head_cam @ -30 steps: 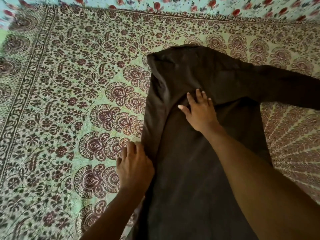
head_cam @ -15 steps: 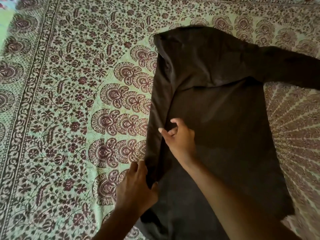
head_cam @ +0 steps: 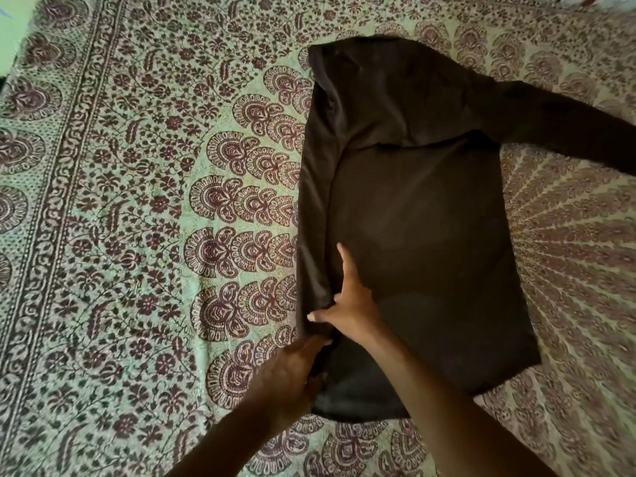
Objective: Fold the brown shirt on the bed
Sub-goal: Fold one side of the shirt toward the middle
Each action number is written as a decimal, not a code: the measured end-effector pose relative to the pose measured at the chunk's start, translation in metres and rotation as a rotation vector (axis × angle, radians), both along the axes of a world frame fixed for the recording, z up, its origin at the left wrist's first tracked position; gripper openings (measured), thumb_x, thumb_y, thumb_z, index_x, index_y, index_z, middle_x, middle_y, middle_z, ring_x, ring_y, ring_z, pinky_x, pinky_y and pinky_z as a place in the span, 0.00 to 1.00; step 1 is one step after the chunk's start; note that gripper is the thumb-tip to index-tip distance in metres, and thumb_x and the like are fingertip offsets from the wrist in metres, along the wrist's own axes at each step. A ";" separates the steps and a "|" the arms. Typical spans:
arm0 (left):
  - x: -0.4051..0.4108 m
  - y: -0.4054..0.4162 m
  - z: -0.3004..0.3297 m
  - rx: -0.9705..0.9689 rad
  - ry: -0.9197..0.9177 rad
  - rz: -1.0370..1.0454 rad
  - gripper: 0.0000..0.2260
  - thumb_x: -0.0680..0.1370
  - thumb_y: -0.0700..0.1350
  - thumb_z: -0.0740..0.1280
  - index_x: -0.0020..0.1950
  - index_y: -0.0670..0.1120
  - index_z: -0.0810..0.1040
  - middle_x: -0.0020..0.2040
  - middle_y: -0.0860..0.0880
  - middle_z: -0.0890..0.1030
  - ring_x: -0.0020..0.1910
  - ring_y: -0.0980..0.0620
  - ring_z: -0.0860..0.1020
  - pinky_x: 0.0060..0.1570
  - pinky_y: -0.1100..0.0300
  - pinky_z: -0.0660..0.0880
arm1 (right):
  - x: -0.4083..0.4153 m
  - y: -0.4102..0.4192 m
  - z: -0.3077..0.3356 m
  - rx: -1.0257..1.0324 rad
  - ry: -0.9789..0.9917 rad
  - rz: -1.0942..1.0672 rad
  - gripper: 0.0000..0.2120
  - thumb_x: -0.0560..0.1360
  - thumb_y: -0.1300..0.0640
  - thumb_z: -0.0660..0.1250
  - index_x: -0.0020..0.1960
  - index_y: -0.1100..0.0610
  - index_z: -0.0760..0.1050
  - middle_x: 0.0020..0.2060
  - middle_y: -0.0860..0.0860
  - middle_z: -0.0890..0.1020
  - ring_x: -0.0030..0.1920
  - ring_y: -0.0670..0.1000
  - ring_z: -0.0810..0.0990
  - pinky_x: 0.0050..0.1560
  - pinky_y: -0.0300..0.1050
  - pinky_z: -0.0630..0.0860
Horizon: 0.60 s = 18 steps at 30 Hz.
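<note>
The brown shirt (head_cam: 423, 215) lies flat on the bed, collar end far from me. Its left side is folded inward as a long strip down the left edge, and its other sleeve stretches off to the right. My right hand (head_cam: 347, 304) presses on the lower part of that folded strip, forefinger straight along the fold and thumb spread to the left. My left hand (head_cam: 289, 373) is just below it at the shirt's lower left corner, fingers curled round the fabric edge.
The bedspread (head_cam: 137, 235) is pale green with a dark floral and paisley print and covers the whole view. A bordered band of the pattern runs down the left side. A light green patch shows at the top left corner.
My right hand has slid from the shirt's chest down along the left fold to just above my left hand. The left hand has kept its hold on the lower left edge.
</note>
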<state>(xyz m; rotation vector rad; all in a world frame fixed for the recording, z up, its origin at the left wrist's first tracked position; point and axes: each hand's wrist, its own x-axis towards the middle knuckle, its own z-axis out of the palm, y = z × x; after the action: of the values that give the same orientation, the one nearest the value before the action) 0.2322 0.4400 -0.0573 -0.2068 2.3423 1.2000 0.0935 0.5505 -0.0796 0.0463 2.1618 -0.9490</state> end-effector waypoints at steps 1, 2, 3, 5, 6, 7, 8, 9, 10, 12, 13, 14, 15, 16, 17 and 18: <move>-0.001 0.004 -0.002 -0.010 0.010 -0.021 0.21 0.80 0.47 0.68 0.71 0.60 0.70 0.62 0.59 0.79 0.54 0.59 0.80 0.54 0.61 0.80 | 0.003 0.006 0.000 -0.023 0.019 -0.005 0.68 0.61 0.60 0.85 0.73 0.22 0.38 0.59 0.45 0.74 0.58 0.55 0.81 0.59 0.60 0.80; -0.003 0.008 -0.003 0.012 0.011 -0.031 0.19 0.79 0.48 0.70 0.69 0.59 0.73 0.58 0.61 0.80 0.50 0.62 0.80 0.52 0.63 0.80 | 0.007 0.014 -0.002 -0.053 0.041 -0.018 0.70 0.61 0.62 0.85 0.73 0.21 0.36 0.54 0.47 0.77 0.52 0.55 0.83 0.57 0.61 0.81; -0.005 0.011 -0.004 0.062 -0.001 -0.026 0.16 0.78 0.49 0.71 0.66 0.58 0.76 0.53 0.62 0.81 0.46 0.62 0.81 0.49 0.64 0.80 | 0.009 0.022 -0.004 -0.085 0.051 -0.043 0.71 0.61 0.65 0.84 0.72 0.21 0.36 0.45 0.48 0.78 0.44 0.54 0.83 0.52 0.62 0.82; -0.006 0.013 -0.004 0.129 0.023 0.055 0.09 0.76 0.49 0.72 0.56 0.55 0.82 0.44 0.62 0.83 0.40 0.62 0.81 0.41 0.62 0.80 | 0.016 0.038 -0.009 -0.166 -0.004 -0.122 0.71 0.62 0.69 0.83 0.73 0.21 0.37 0.29 0.52 0.74 0.32 0.55 0.76 0.45 0.63 0.83; -0.007 0.012 -0.005 0.102 0.075 0.137 0.05 0.76 0.49 0.71 0.51 0.54 0.82 0.41 0.60 0.83 0.37 0.61 0.81 0.37 0.60 0.81 | 0.019 0.043 -0.009 -0.213 -0.055 -0.171 0.70 0.63 0.71 0.82 0.73 0.21 0.38 0.27 0.54 0.74 0.32 0.55 0.76 0.43 0.62 0.83; -0.006 0.011 -0.009 0.024 0.147 0.223 0.03 0.77 0.49 0.69 0.49 0.53 0.82 0.39 0.58 0.84 0.35 0.60 0.81 0.35 0.59 0.80 | 0.022 0.049 -0.007 -0.249 -0.105 -0.204 0.69 0.64 0.72 0.81 0.73 0.21 0.39 0.28 0.57 0.77 0.33 0.55 0.78 0.42 0.61 0.84; -0.005 0.008 -0.013 -0.074 0.213 0.290 0.02 0.78 0.47 0.68 0.48 0.52 0.81 0.39 0.56 0.83 0.34 0.59 0.81 0.33 0.59 0.79 | 0.026 0.054 -0.005 -0.272 -0.130 -0.213 0.68 0.65 0.72 0.80 0.73 0.22 0.41 0.30 0.58 0.79 0.35 0.54 0.81 0.41 0.58 0.85; -0.004 0.006 -0.018 -0.150 0.258 0.333 0.02 0.79 0.45 0.68 0.49 0.52 0.80 0.42 0.55 0.83 0.36 0.58 0.81 0.33 0.58 0.79 | 0.031 0.060 -0.003 -0.281 -0.137 -0.202 0.66 0.66 0.72 0.80 0.74 0.22 0.42 0.32 0.59 0.81 0.36 0.52 0.82 0.40 0.54 0.84; -0.003 0.004 -0.023 -0.189 0.283 0.359 0.04 0.79 0.43 0.68 0.52 0.50 0.79 0.46 0.53 0.82 0.38 0.55 0.81 0.35 0.56 0.80 | 0.036 0.065 0.000 -0.282 -0.138 -0.194 0.65 0.66 0.71 0.79 0.75 0.23 0.43 0.33 0.60 0.82 0.37 0.51 0.83 0.40 0.51 0.84; -0.002 0.002 -0.031 -0.190 0.237 0.376 0.11 0.78 0.42 0.71 0.59 0.49 0.76 0.56 0.49 0.78 0.45 0.49 0.82 0.41 0.48 0.83 | 0.046 0.076 0.003 -0.278 -0.117 -0.237 0.63 0.67 0.70 0.80 0.75 0.24 0.45 0.35 0.60 0.84 0.39 0.51 0.85 0.42 0.52 0.85; -0.001 0.003 -0.032 -0.185 0.200 0.369 0.16 0.77 0.42 0.72 0.63 0.49 0.74 0.60 0.49 0.75 0.49 0.46 0.81 0.43 0.45 0.83 | 0.050 0.081 0.003 -0.278 -0.096 -0.275 0.62 0.67 0.70 0.80 0.76 0.25 0.46 0.36 0.59 0.85 0.40 0.51 0.86 0.42 0.52 0.85; 0.002 0.005 -0.032 -0.218 0.188 0.333 0.21 0.76 0.44 0.73 0.67 0.51 0.73 0.64 0.49 0.73 0.55 0.45 0.80 0.46 0.44 0.83 | 0.054 0.085 0.004 -0.271 -0.065 -0.302 0.61 0.67 0.69 0.80 0.77 0.27 0.47 0.35 0.56 0.86 0.39 0.50 0.86 0.42 0.52 0.86; 0.005 0.007 -0.032 -0.310 0.205 0.256 0.26 0.75 0.47 0.74 0.71 0.53 0.70 0.69 0.49 0.70 0.61 0.44 0.76 0.51 0.43 0.82 | 0.058 0.088 0.005 -0.258 -0.037 -0.319 0.60 0.68 0.69 0.79 0.78 0.29 0.48 0.34 0.54 0.85 0.38 0.48 0.86 0.42 0.51 0.86; 0.009 0.007 -0.034 -0.418 0.231 0.158 0.32 0.73 0.50 0.76 0.75 0.56 0.67 0.75 0.50 0.66 0.67 0.43 0.72 0.57 0.43 0.79 | 0.060 0.090 0.004 -0.242 -0.016 -0.332 0.59 0.67 0.69 0.80 0.79 0.31 0.49 0.32 0.53 0.85 0.37 0.47 0.85 0.41 0.51 0.86; 0.012 0.007 -0.035 -0.496 0.249 0.068 0.37 0.73 0.54 0.76 0.78 0.59 0.63 0.80 0.52 0.60 0.72 0.43 0.66 0.62 0.41 0.75 | 0.062 0.093 0.003 -0.224 -0.004 -0.337 0.59 0.67 0.69 0.80 0.79 0.32 0.50 0.31 0.52 0.84 0.36 0.47 0.85 0.41 0.52 0.86; 0.016 0.006 -0.036 -0.519 0.254 0.008 0.39 0.73 0.58 0.74 0.80 0.63 0.59 0.83 0.55 0.54 0.75 0.43 0.61 0.65 0.40 0.71 | 0.065 0.095 0.003 -0.208 -0.005 -0.333 0.59 0.67 0.69 0.80 0.80 0.34 0.50 0.31 0.51 0.84 0.36 0.48 0.85 0.41 0.54 0.86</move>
<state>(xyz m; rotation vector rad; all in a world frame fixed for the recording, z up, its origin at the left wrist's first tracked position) 0.2478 0.4461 -0.0933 -0.2481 2.8449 0.6247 0.1580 0.6460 -0.0768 0.3139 2.0763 -1.3567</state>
